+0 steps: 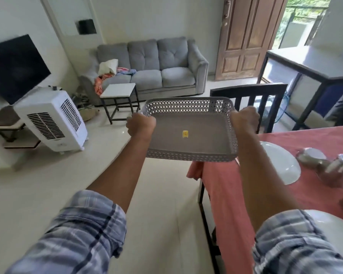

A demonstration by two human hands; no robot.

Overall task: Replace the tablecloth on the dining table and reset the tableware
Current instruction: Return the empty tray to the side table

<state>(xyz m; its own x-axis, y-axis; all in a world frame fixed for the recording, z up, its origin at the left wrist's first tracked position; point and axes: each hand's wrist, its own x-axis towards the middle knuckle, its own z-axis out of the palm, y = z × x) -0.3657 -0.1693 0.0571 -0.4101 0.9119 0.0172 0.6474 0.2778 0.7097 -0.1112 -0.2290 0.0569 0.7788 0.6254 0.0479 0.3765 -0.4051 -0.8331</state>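
Gripping the grey plastic tray (188,119) by its two short sides, my left hand (141,125) and right hand (245,119) each curled tight round the perforated lattice rim, I hold it level in the air over the floor, just off the corner of the dining table. Its smooth flat bottom is bare but for a small yellow sticker, while a glossy white plate (279,165) and shiny steel cups (333,169) sit on the soft pink tablecloth (226,190), so I judge this the clearing step. Next the tray needs setting flat on the cloth near them, then one hand freed for loading.
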